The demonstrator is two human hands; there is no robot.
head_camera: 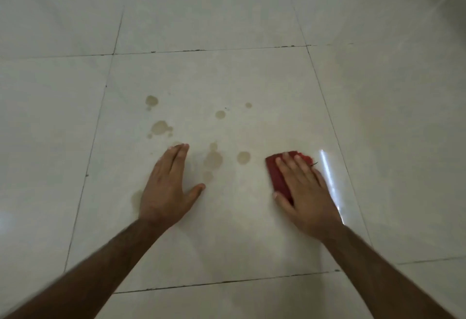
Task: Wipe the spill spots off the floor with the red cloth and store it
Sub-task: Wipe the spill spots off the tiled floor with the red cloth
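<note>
Writing or labels: none readable on any surface. Floor is large pale glossy tiles with thin dark grout lines, chipped in places along the far joint; a bright streak of reflected light runs just right of the right hand. Brownish spill spots are scattered over the central tile, some between the two hands, others farther off toward upper left, one patch half hidden beside the left wrist. Left hand lies flat on the tile, fingers straight and together, thumb spread, holding nothing. Right hand presses flat, fingers extended, on the red cloth, which sits on the same tile right of the nearest spots and not touching them. Most of the cloth is hidden under the palm; only its left edge and far corner show, a loose thread at the far right. Both forearms run out of frame at the bottom. Room edges beyond the tiles are blurred and cannot be made out.
</note>
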